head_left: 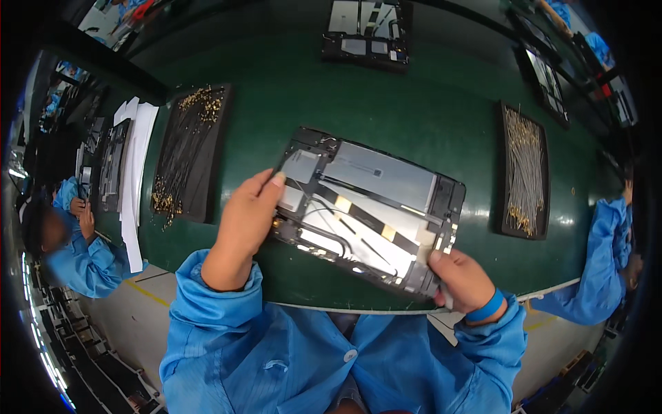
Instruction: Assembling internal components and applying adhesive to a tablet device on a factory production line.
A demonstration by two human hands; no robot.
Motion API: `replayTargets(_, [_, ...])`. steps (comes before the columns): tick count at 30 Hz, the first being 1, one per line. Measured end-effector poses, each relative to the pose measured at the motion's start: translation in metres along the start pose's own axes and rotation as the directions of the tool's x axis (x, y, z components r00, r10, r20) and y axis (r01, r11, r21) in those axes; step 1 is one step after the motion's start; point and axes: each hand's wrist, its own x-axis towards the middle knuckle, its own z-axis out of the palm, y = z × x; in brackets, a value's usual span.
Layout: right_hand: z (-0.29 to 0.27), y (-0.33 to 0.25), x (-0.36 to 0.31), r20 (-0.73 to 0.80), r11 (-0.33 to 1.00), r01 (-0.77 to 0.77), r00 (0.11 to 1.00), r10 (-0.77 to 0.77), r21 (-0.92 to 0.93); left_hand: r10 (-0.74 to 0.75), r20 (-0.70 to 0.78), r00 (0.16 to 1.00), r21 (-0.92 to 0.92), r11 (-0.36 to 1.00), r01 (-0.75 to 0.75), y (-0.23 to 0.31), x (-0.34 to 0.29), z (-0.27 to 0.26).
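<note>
Between my two hands is an open tablet chassis (376, 169), tilted, with its silver inner plates, dark frame and flat cables facing me. My left hand (247, 215) grips its left end, the thumb lying on top near the edge. At the lower right corner my right hand (463, 277) pinches the frame, thumb on top; a blue band circles that wrist. The fingers under the chassis are hidden. It is held over the near part of the green table (276, 103).
On the left lies a black tray (186, 155) of dark thin cables with gold ends, beside white sheets (138, 165). A second tray (524, 172) on the right holds grey cables. Another opened tablet (365, 38) lies at the far side. Co-workers in blue (89, 262) sit at both sides.
</note>
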Motion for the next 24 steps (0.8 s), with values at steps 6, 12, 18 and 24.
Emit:
replayTargets(6, [0.058, -0.054, 0.024, 0.025, 0.909, 0.247, 0.962, -0.270, 0.337, -0.120, -0.048, 0.992, -0.891, 0.453, 0.012, 0.038, 0.015, -0.017])
replayTargets(12, [0.144, -0.123, 0.086, 0.034, 0.920, 0.320, 0.941, -0.336, 0.227, -0.037, 0.360, 0.932, -0.848, 0.404, 0.343, 0.082, 0.022, -0.008])
replayTargets(18, [0.130, -0.154, 0.143, 0.141, 0.909, 0.258, 0.938, -0.318, 0.328, -0.250, 0.118, 0.961, -0.917, 0.343, 0.202, 0.078, 0.107, -0.035])
replayTargets(24, [0.074, -0.179, 0.198, -0.230, 0.708, 0.260, 0.963, -0.140, 0.656, -0.186, -0.028, 0.982, -0.998, 0.055, -0.018, 0.038, 0.195, -0.053])
